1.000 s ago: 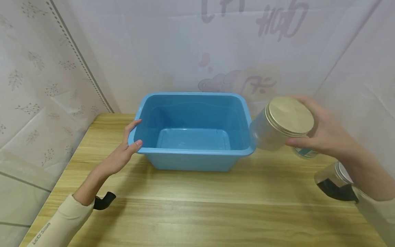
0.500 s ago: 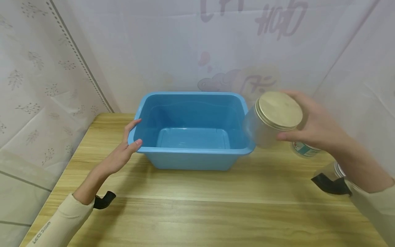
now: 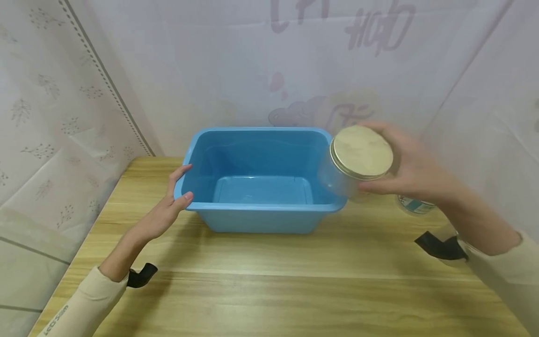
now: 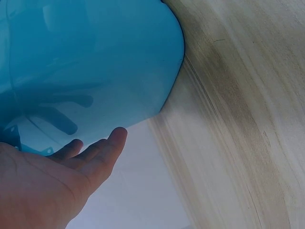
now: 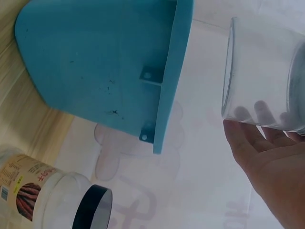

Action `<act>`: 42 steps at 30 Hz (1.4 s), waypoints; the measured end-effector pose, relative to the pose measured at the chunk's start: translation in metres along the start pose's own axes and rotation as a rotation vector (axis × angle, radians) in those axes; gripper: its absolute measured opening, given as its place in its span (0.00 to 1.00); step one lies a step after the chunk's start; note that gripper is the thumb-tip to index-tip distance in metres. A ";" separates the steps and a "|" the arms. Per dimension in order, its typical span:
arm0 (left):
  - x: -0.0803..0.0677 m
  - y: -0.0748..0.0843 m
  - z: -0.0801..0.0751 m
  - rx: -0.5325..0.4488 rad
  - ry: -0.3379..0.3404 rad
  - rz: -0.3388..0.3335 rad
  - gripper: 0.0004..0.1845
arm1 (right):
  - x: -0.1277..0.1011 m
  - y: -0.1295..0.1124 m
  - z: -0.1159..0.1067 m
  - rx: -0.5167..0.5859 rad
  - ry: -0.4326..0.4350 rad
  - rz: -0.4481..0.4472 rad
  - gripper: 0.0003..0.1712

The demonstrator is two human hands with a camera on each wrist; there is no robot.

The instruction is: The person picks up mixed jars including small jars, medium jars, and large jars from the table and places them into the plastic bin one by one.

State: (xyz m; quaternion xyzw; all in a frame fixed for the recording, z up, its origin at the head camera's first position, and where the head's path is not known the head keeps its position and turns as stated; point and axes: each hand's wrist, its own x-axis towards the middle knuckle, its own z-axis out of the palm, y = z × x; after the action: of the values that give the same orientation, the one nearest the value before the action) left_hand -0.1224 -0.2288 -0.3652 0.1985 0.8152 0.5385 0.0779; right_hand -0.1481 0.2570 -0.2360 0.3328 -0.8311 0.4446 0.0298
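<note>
In the head view a blue plastic bin (image 3: 269, 207) stands on the wooden table, its inside bare. My left hand (image 3: 162, 213) holds the rim at its left end, thumb at the front corner and a fingertip over the side. The left wrist view shows that hand's other fingers (image 4: 107, 152) outside the bin wall. My right hand (image 3: 414, 173) grips a clear jar with a gold lid (image 3: 362, 152), thumb in front and fingers behind. It is tilted, raised at the bin's right rim, its lower part overlapping the rim. In the right wrist view the jar (image 5: 259, 67) looks empty.
A labelled jar (image 3: 414, 205) stands right of the bin, partly behind my right forearm; its label (image 5: 28, 191) shows in the right wrist view. Another jar (image 3: 447, 231) is mostly hidden by that forearm. Printed curtains (image 3: 236, 70) hang behind the table.
My right hand has carried the gold-lidded jar leftward, from beside the bin to over its right rim. The left hand and the bin have stayed in place.
</note>
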 end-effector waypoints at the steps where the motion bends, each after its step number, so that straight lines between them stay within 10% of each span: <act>1: 0.000 0.000 0.000 0.000 -0.001 0.001 0.35 | 0.001 0.000 0.001 -0.001 -0.004 -0.002 0.60; 42: 0.001 0.000 0.001 -0.017 0.006 0.001 0.35 | 0.038 0.000 0.035 -0.008 -0.132 -0.043 0.55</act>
State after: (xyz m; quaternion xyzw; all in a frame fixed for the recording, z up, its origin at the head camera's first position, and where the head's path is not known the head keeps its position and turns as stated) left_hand -0.1227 -0.2281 -0.3655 0.1963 0.8108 0.5460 0.0768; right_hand -0.1694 0.2106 -0.2438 0.3791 -0.8256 0.4176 -0.0139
